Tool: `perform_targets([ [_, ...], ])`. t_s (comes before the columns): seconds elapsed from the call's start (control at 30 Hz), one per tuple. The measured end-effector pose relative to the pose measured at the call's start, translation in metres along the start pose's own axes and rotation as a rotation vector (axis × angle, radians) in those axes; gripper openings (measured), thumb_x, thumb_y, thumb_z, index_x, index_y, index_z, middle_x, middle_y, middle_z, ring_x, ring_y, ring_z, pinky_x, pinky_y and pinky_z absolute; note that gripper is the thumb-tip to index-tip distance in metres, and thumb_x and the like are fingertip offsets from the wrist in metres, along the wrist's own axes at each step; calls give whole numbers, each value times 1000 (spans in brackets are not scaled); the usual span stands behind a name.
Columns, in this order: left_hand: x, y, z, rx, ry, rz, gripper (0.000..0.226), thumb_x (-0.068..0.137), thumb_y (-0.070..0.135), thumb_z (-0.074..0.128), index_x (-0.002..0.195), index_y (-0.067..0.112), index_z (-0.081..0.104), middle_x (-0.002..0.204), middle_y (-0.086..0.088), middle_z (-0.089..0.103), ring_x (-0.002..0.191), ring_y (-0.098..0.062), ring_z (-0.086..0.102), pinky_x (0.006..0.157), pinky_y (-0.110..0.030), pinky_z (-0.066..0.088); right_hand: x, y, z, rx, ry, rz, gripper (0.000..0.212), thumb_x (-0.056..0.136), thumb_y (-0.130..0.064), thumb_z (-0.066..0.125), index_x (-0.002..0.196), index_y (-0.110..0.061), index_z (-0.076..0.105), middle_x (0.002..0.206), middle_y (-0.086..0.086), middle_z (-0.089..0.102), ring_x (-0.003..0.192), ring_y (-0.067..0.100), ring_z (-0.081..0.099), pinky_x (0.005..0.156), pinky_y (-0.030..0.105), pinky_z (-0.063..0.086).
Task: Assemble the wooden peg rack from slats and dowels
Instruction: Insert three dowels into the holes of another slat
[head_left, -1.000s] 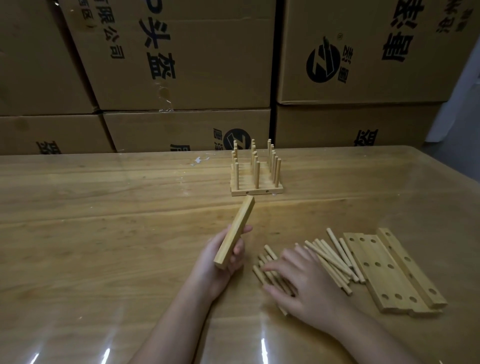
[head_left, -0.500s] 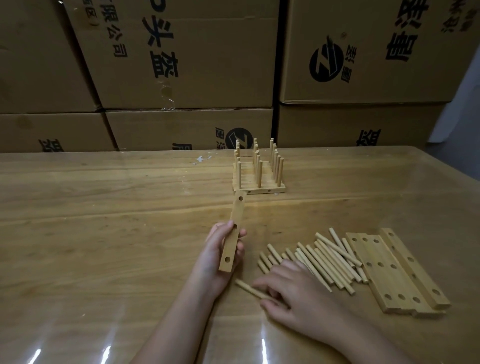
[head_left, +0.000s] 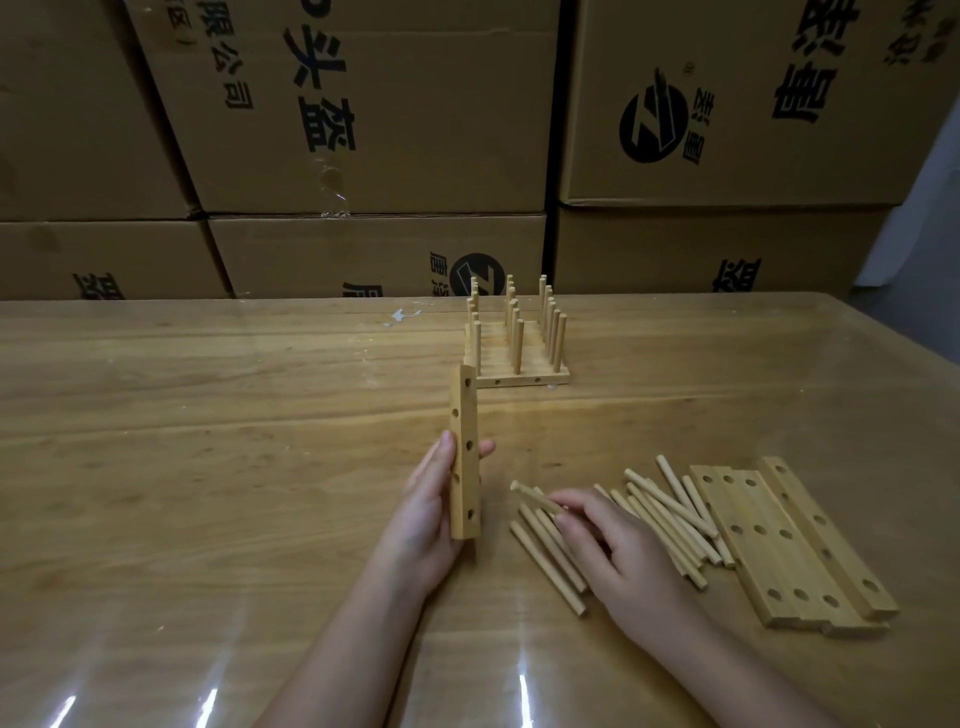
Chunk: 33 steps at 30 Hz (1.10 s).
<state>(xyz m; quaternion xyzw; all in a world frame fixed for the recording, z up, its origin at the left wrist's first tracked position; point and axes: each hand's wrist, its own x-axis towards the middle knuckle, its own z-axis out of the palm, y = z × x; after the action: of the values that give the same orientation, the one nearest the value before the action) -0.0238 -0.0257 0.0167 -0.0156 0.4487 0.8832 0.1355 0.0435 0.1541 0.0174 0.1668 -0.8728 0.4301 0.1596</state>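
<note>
Stacked cardboard boxes (head_left: 363, 104) with black printed characters stand like a wall behind the wooden table (head_left: 208, 467), which has a shiny clear cover. At the far middle of the table stands a finished peg rack (head_left: 519, 375), with its pegs upright in three rows. On the right side several flat slats (head_left: 769, 545) with round holes lie side by side, touching each other. Just to their left lies a loose pile of dowels (head_left: 660, 514).

The left hand (head_left: 426, 514) holds one slat (head_left: 464, 452) nearly upright above the table, the thumb on one side and the fingers curled behind it, so that its row of holes faces right. The right hand (head_left: 618, 551) is over the pile and pinches one dowel (head_left: 530, 493) between thumb and fingertips. This dowel points toward the held slat and does not touch it.
</note>
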Motion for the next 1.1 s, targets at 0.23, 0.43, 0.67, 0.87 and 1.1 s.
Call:
perform_targets([
  [0.23, 3, 0, -2, 4, 25, -29, 41, 75, 41, 64, 100, 9, 60, 68, -2, 63, 47, -9, 53, 40, -21, 42, 2, 1, 0, 79, 27, -28, 27, 89, -33, 50, 111, -27, 65, 66, -21, 60, 53, -1, 51, 51, 9, 34],
  [0.43, -5, -4, 4, 265, -130, 14, 21, 82, 32, 57, 83, 22, 75, 68, -3, 65, 62, -10, 63, 55, -19, 50, 1, 6, 5, 31, 84, 13, 30, 90, -40, 39, 113, -33, 58, 64, -21, 55, 52, 3, 49, 48, 11, 31],
  [0.67, -11, -1, 7, 336, -200, 45, 34, 83, 34, 59, 117, 33, 64, 69, -10, 62, 52, -15, 57, 46, -21, 47, 3, 12, 3, 90, 218, 84, 30, 90, -44, 35, 111, -34, 55, 66, -5, 57, 51, 8, 49, 44, 19, 36],
  [0.87, -13, 1, 5, 413, -263, 6, 33, 83, 37, 59, 115, 40, 67, 74, -9, 66, 55, -13, 59, 48, -19, 48, 5, 11, 1, 21, 267, 19, 34, 91, -29, 43, 119, -19, 61, 66, -20, 59, 63, -3, 56, 54, 5, 36],
  [1.1, -14, 3, 4, 368, -262, -5, 32, 82, 35, 59, 112, 41, 68, 73, -10, 67, 53, -12, 60, 46, -18, 49, 3, 8, -1, -94, 286, 36, 30, 92, -26, 45, 120, -31, 53, 88, -26, 59, 88, -11, 57, 70, 3, 41],
])
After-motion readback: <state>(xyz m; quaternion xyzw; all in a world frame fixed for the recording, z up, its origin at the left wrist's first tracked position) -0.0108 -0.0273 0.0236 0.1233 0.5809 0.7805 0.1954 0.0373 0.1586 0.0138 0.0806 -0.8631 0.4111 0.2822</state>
